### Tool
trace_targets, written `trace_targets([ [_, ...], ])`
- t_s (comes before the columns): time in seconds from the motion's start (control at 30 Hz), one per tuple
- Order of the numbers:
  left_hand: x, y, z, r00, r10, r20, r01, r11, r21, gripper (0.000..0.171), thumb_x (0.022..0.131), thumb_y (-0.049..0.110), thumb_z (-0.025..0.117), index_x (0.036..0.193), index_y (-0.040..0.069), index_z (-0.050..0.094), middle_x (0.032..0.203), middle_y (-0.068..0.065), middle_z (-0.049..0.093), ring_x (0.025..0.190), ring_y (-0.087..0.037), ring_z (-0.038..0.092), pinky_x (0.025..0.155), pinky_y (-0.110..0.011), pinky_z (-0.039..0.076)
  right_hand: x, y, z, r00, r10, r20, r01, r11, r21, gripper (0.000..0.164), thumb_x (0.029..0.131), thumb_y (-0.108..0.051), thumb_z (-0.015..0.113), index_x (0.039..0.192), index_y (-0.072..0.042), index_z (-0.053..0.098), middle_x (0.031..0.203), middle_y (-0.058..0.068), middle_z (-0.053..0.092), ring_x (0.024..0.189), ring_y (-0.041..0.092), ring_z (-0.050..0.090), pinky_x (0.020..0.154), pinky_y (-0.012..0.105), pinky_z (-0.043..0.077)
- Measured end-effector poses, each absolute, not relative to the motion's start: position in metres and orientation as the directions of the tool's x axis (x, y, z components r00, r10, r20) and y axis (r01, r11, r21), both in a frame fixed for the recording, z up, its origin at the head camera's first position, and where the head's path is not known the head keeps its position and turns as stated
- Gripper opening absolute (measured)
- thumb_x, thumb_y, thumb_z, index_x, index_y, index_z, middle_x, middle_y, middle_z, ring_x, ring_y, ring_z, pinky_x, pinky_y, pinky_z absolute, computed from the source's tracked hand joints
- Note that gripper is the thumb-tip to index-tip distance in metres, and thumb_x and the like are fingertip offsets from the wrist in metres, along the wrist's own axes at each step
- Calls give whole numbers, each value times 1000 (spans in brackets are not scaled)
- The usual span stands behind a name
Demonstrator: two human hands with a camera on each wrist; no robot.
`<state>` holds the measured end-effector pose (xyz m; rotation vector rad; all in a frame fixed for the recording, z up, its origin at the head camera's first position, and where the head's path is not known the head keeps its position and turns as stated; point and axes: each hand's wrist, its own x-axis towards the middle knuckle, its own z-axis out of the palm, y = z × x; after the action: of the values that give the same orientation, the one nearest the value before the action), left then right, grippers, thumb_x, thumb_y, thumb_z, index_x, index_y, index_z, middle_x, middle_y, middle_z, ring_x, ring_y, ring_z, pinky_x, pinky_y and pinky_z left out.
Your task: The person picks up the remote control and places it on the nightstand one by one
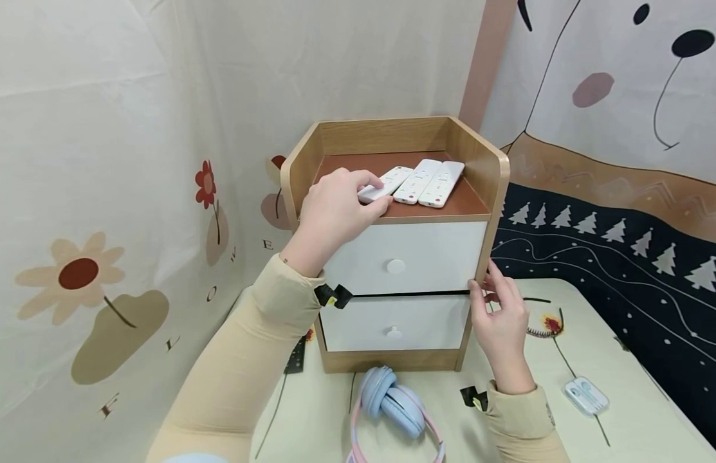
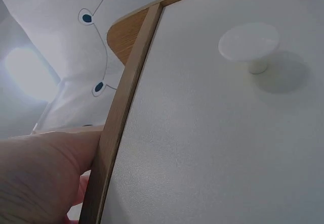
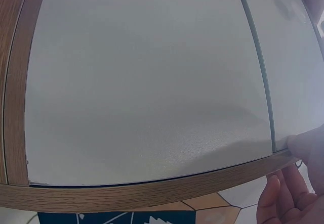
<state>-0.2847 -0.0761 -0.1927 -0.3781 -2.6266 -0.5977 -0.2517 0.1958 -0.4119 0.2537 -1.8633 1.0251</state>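
A small wooden cabinet [image 1: 386,361] with two white drawers stands at the middle of the head view. On its brown top, my left hand [image 1: 337,209] pinches a white remote control [image 1: 395,176] between thumb and fingers, near the front edge. Two more white remotes lie just to the right, a middle one [image 1: 417,182] and a right one [image 1: 443,185]. My right hand [image 1: 502,325] grips the cabinet's right side edge, thumb at the front and fingers round the side. In the right wrist view the fingers [image 3: 284,196] show beside the wooden edge [image 3: 152,196]. Both drawers are closed.
Blue headphones [image 1: 405,411] lie on the table in front of the cabinet. An earphone case [image 1: 587,395] and a dark coiled bracelet-like thing [image 1: 545,333] are at the right. A black object [image 1: 296,357] sits by the cabinet's left foot. Printed cloth walls stand behind.
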Motion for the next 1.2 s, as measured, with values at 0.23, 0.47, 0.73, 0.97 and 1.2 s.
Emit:
trace_targets([
  [0.23,-298,-72,-188,-890,219,400,362,873,327,34,101,51,74,131,34,78,129,5,77,115,-21,69,93,-44,56,-251,196,-411,-527,247,813,-554,626,-549,55,99,2,77,152,-2,64,109,26,73,104,-22,54,84,-2,45],
  [0.47,-304,-70,-182,-899,262,351,384,856,346,38,102,50,72,137,35,75,131,5,77,116,-18,68,102,-41,53,-250,194,-408,-506,256,824,-570,617,-542,55,97,3,78,150,-2,66,107,24,74,101,-12,58,83,-1,46],
  [0.73,-301,-71,-184,-900,263,348,386,852,354,41,104,48,71,142,34,74,144,9,73,126,-19,67,105,-42,53,-249,194,-408,-519,261,814,-562,613,-555,55,98,2,78,151,-3,65,107,24,75,102,-15,56,84,-1,45],
  [0.97,-299,-71,-185,-903,254,345,376,857,352,42,104,50,71,143,34,73,149,9,71,130,-20,67,104,-43,54,-248,194,-408,-528,263,808,-557,610,-563,55,98,2,78,152,-4,65,108,23,75,101,-15,56,83,-1,45],
  [1.2,-294,-72,-188,-892,234,387,382,848,368,43,102,50,74,141,32,74,141,10,75,126,-19,68,105,-43,54,-248,194,-409,-530,263,806,-554,613,-564,55,99,2,77,152,-4,65,108,23,75,102,-16,55,83,-1,45],
])
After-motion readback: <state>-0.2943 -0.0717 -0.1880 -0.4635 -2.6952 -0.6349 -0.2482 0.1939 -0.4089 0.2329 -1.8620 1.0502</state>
